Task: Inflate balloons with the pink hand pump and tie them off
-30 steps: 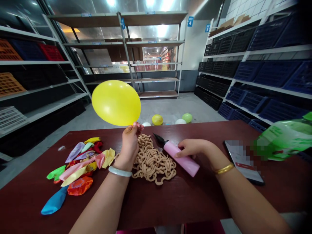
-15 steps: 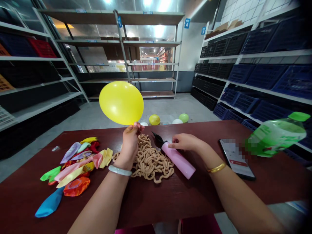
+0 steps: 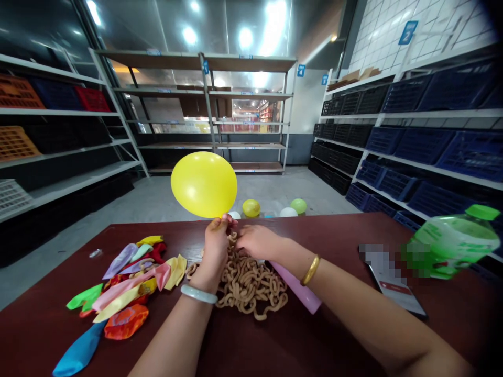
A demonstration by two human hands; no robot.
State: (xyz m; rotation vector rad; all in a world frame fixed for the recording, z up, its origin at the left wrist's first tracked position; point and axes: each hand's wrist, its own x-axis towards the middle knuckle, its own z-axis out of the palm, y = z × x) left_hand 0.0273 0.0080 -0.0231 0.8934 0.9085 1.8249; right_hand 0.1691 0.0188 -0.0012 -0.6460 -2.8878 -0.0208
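Left hand (image 3: 218, 238) grip closed on yellow balloon (image 3: 204, 184), right hand (image 3: 259, 242) grip unclear, green-capped bottle (image 3: 451, 243) contents unclear.

Yellow balloon (image 3: 204, 184); tan cord (image 3: 253, 285); dark reddish-brown table (image 3: 326, 335).

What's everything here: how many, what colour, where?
Inflated balloon: one, yellow, centre
Limp balloons: many, mixed colours, table's left
Heaped strands: one pile, tan, mid-table
Tube: one, pink, right of strands
Phone: one, dark, table's right
Bottle: one, green, far right
Table: one, red-brown, foreground
Floor balloons: several, yellow, green, white, beyond
Racks: three, pale, left, back, right
Crates: many, mixed colours, side racks
Signs: four, blue, back and right
Bangles: two, pale and gold, wrists
Left hand: one, bare, at balloon's neck
Right hand: one, bare, at strands
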